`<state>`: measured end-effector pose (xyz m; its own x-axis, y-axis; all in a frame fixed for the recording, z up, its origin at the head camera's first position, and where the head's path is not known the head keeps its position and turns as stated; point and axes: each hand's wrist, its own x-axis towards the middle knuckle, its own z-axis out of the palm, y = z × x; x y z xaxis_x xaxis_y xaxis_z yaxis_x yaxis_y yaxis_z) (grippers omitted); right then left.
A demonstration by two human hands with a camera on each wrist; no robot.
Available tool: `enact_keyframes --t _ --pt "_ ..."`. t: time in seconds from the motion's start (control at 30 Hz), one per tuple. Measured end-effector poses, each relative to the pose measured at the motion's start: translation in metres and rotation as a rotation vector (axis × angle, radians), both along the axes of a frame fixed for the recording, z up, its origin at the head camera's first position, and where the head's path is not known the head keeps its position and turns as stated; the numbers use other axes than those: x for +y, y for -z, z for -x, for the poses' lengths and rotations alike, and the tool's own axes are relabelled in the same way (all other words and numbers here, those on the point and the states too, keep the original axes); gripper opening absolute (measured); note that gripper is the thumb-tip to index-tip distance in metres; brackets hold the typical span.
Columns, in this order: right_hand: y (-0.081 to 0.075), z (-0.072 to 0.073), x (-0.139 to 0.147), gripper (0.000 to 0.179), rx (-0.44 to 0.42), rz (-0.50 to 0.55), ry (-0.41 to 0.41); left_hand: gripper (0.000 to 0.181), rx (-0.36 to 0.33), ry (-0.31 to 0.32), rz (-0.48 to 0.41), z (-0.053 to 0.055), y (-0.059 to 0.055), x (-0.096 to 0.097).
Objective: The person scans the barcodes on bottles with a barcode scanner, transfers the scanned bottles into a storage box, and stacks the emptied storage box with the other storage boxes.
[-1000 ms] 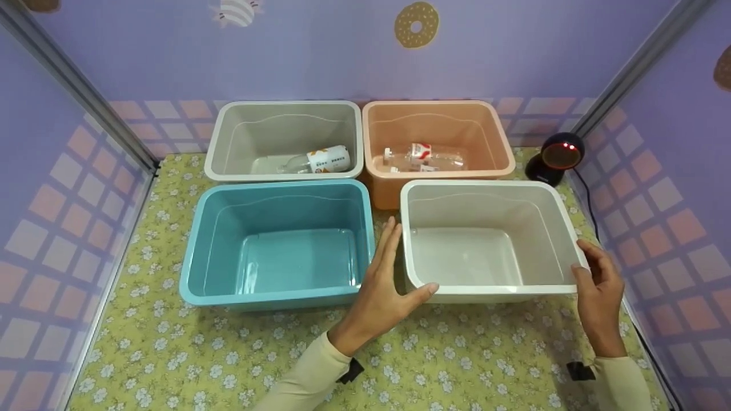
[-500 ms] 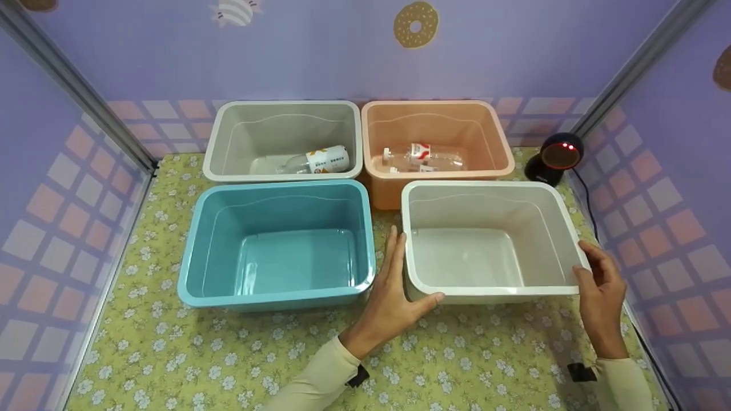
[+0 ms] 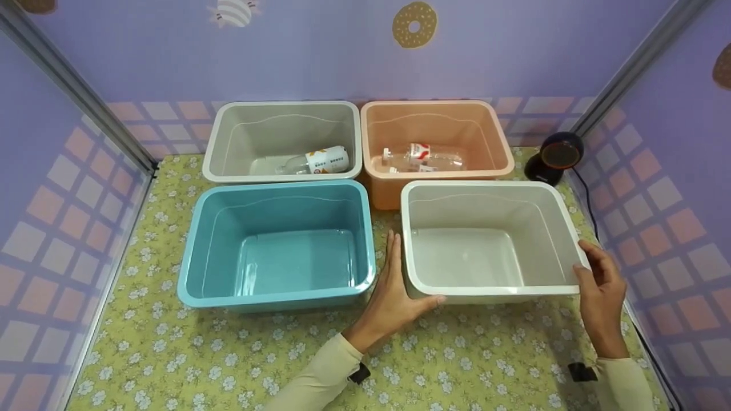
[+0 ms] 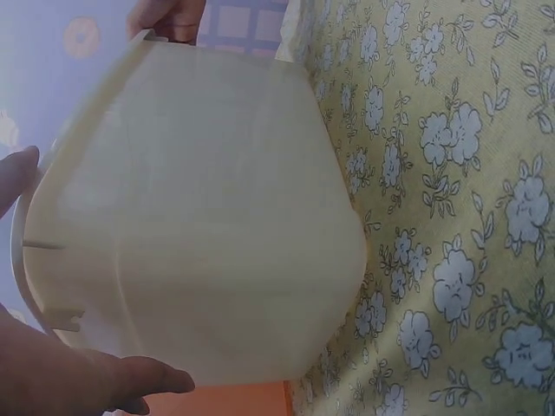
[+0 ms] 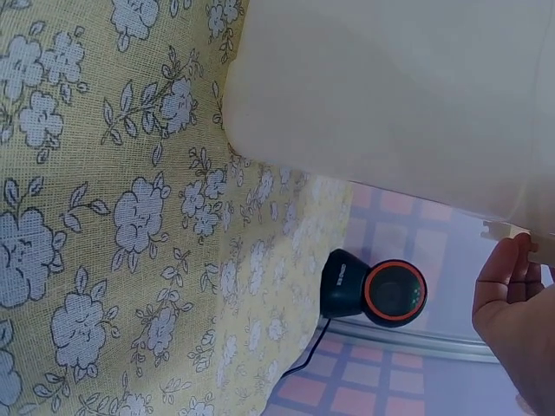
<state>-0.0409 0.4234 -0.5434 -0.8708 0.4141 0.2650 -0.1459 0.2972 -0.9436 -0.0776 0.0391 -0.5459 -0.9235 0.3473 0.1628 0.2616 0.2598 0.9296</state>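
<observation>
A white plastic storage bin (image 3: 465, 257) stands at the front right, upright on the flowered tablecloth. My right hand (image 3: 601, 299) grips the rim at its right front corner, thumb on top and fingers curled under the edge; the right wrist view shows the curled fingers (image 5: 510, 267) below the rim. At the other side my left hand (image 3: 391, 302) lies against the bin's left front corner. Its fingers stretch straight along the left side, and the thumb (image 4: 16, 173) touches the front rim. To the left of that hand stands a blue bin (image 3: 277, 299).
Behind stand a grey bin (image 3: 234, 137) holding a labelled clear bottle (image 3: 320, 160) and an orange bin (image 3: 382, 191) holding clear bottles (image 3: 425, 154). A black scanner (image 3: 554, 160) with a cable sits at the back right. Purple walls (image 3: 320, 51) enclose the table.
My left hand has moved right, away from the blue bin's edge and against the white bin's corner. My right hand keeps its grip. The scanner's red lights have gone off.
</observation>
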Motion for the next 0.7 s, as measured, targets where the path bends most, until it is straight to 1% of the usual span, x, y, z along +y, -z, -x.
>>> enact_keyframes --t 0.2,0.33,0.4,0.5,0.6,0.7 --pt "0.001 -0.001 0.002 0.045 0.015 0.013 -0.023 0.140 -0.029 0.024 0.004 0.004 0.004 0.001" --pt "0.002 -0.002 0.006 0.046 0.011 0.039 -0.036 0.142 -0.045 0.043 -0.015 0.006 0.006 0.002" --pt "0.003 -0.004 0.010 0.048 0.015 0.068 -0.064 0.142 -0.051 0.053 -0.034 0.007 0.007 0.003" --pt "0.004 -0.007 0.016 0.052 0.025 0.102 -0.149 0.143 -0.048 0.064 -0.072 0.009 0.008 0.005" --pt "0.006 -0.011 0.024 0.058 0.051 0.117 -0.276 0.143 -0.040 0.073 -0.110 0.010 0.009 0.007" --pt "0.006 -0.014 0.031 0.066 0.071 0.125 -0.405 0.144 -0.038 0.069 -0.127 0.010 0.009 0.008"
